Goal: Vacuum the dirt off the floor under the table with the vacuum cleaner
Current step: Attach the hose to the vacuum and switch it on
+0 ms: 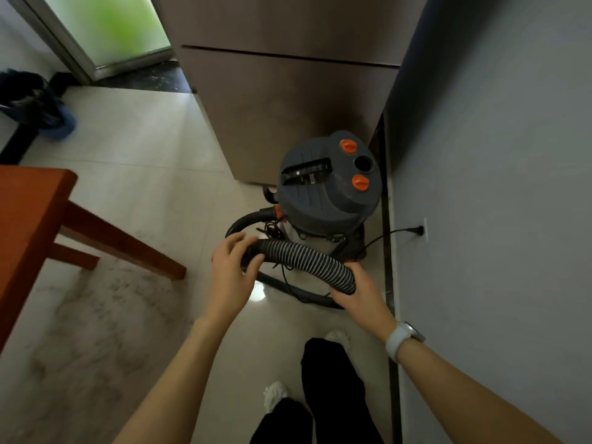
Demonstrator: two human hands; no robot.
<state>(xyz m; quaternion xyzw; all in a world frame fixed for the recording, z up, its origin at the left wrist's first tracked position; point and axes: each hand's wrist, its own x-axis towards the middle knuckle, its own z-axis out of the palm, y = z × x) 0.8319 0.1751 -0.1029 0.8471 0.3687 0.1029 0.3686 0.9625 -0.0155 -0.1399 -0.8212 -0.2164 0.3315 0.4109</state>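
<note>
A grey canister vacuum cleaner (326, 187) with orange knobs stands on the floor against the wall. Its ribbed black hose (304, 256) arcs in front of it. My right hand (358, 293) grips the hose near its lower right end. My left hand (230, 267) is at the hose's left end, thumb and fingers spread around it; how firmly it holds I cannot tell. Dark dirt (105, 302) is scattered over the pale tiles beneath the red-brown wooden table (25, 213) at the left.
A brown cabinet (288, 100) rises right behind the vacuum. A grey wall (496, 187) closes the right side, with the vacuum's cord plugged into a socket (423, 230). A dark blue cloth heap (35, 104) lies at far left by a glass door (109, 30). My legs (320, 395) stand below.
</note>
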